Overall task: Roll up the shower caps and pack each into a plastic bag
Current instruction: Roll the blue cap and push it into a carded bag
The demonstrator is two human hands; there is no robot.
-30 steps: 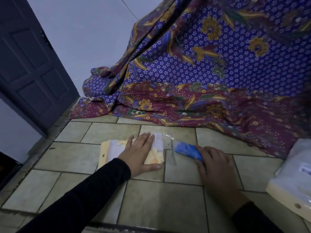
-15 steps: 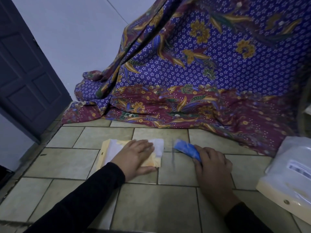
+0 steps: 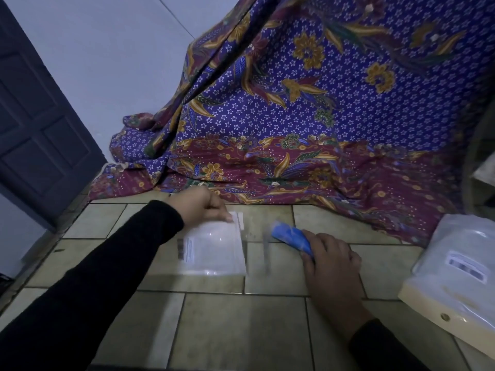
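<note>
Shower cap [image 3: 291, 237], rolled into a compact blue cylinder, lies on the tiled floor [image 3: 241, 330], its near end gripped by the curled right hand [image 3: 332, 261]. Left hand [image 3: 199, 207] pinches the clear plastic bag [image 3: 214, 250] just beside it.

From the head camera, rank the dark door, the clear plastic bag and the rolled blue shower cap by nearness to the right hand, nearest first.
1. The rolled blue shower cap, in the grip of the right hand.
2. The clear plastic bag, just left of it, held by the left hand.
3. The dark door, far left.
</note>
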